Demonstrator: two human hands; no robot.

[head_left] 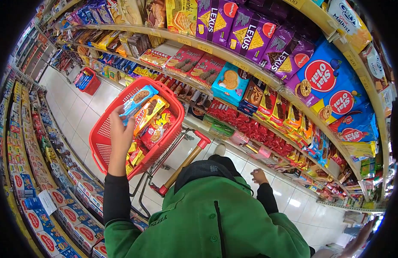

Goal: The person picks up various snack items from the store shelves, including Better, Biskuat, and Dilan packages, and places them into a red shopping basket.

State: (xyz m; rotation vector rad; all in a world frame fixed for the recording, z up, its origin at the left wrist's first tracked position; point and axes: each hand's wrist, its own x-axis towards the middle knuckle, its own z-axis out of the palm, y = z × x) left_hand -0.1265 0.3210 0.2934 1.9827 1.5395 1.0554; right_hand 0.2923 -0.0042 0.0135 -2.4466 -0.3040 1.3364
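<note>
My left hand [122,136] reaches over the red shopping basket [100,129], its thumb and fingers around the near end of a blue cookie packet [139,100]. Beside that packet lies a yellow-orange biscuit packet [152,112]. Red packets [155,133] and small yellow packets [135,155] fill the rest of the basket, which sits on a wheeled cart with a handle [181,168]. My right hand [259,176] hangs low at my side near the shelf, its fingers loosely bent and nothing visible in them.
Biscuit shelves [250,64] curve along the right, holding purple Lexus boxes [246,30] and Slai O'lai packs [321,75]. Shelves of boxed goods [57,198] line the left. Another red basket [92,84] stands on the tiled floor ahead. Another person's arm [360,241] shows at lower right.
</note>
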